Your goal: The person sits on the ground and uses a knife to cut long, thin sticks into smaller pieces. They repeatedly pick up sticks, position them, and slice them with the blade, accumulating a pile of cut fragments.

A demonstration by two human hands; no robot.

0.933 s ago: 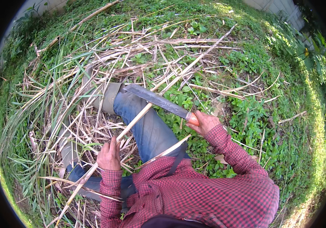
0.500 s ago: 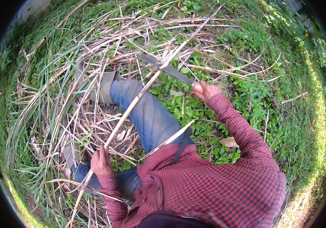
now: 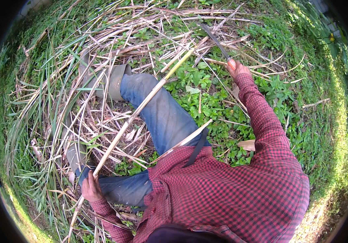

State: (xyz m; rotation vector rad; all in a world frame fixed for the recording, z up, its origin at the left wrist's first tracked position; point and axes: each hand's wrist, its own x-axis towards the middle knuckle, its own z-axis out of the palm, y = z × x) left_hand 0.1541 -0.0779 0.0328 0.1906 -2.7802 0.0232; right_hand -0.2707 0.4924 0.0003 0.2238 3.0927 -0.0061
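The left hand (image 3: 91,188) is closed around the cane (image 3: 141,106) at the near left, and the right hand (image 3: 237,69) grips the orange handle of the knife (image 3: 216,41) at the far right. The cane slants from near left to far right, passing over the bent leg (image 3: 168,117), with its far part among the dry stalks (image 3: 141,48). The blade lies across that far part; whether its edge touches the cane is too small to tell. Just on the near side of the blade, a stretch of cane shows yellow-green, while the part closer to the left hand is pale straw.

The step looks like running the blade along the cane. To do it well, the left hand should stay well behind the edge, as it is here, and hold the cane firm so it cannot roll on the leg. Strokes are best sent outward, away from knee and body, with the blade laid at a low angle so that it skims rather than bites. Turning the cane a little between strokes would reach every side.

No brand, label or writing can be read on the knife, the shirt (image 3: 222,190) or the boot (image 3: 109,83).
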